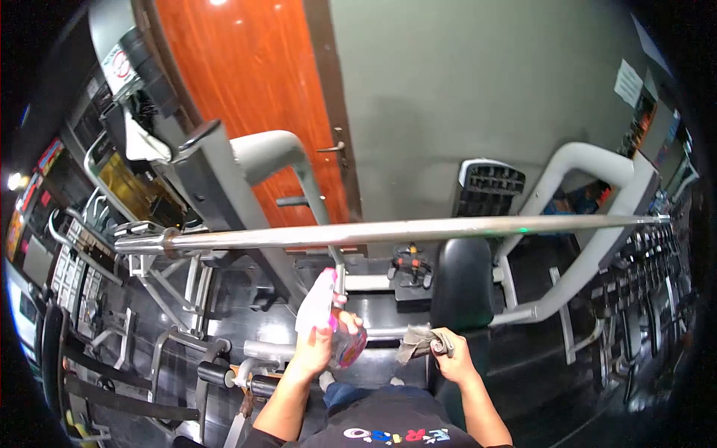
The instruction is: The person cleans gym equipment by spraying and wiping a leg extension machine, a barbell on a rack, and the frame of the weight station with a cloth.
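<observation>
My left hand [315,349] is closed around a spray bottle [317,302] with a white and pink top and a clear lower part. Bunched in my right hand [457,363] is a grey-brown cloth [418,343], its loose end hanging to the left. Both hands are below a long metal barbell [358,234] that runs across the view. To the right, behind the cloth, stands a black padded bench [461,280].
Grey machine frames stand at the left [224,172] and right [590,172]. Behind them are an orange wooden door [254,75] and a grey wall [478,82]. A dumbbell rack [642,276] lines the right side. A black roller pad [215,374] is low on the left.
</observation>
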Demonstrator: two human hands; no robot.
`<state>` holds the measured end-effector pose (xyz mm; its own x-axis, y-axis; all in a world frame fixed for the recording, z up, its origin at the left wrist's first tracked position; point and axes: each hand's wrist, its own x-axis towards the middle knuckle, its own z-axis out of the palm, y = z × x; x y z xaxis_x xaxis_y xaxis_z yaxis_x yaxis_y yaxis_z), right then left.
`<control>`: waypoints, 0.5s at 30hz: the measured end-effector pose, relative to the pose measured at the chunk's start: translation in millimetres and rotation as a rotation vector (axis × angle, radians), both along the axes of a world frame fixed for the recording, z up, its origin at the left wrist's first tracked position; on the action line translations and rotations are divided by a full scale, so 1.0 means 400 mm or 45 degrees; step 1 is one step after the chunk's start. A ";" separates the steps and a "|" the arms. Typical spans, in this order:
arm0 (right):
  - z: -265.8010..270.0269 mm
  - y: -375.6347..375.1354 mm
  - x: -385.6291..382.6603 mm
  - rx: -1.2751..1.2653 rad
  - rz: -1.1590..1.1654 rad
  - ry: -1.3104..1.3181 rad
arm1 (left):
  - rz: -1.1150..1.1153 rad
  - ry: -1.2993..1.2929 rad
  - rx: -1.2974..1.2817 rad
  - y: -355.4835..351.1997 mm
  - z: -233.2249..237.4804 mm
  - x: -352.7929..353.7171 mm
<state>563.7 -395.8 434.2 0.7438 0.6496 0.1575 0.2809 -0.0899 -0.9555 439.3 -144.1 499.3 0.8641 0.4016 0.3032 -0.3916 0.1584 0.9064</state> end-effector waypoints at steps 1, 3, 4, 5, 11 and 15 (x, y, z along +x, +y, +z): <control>-0.009 -0.034 -0.003 -0.082 -0.019 0.180 | 0.004 0.025 0.006 -0.017 -0.002 0.021; -0.035 -0.087 -0.006 -0.037 -0.094 0.229 | -0.056 0.047 0.029 -0.058 0.001 0.062; -0.050 -0.103 -0.008 0.018 -0.152 0.255 | -0.099 0.047 0.064 -0.074 0.008 0.084; -0.068 -0.117 -0.010 0.066 -0.239 0.220 | -0.114 0.102 0.189 -0.100 0.047 0.100; -0.100 -0.195 0.040 0.644 -0.710 0.672 | -0.327 0.132 0.770 -0.205 0.031 0.143; 0.002 -0.187 0.147 1.110 -1.098 0.582 | -0.448 0.222 0.811 -0.216 -0.024 0.069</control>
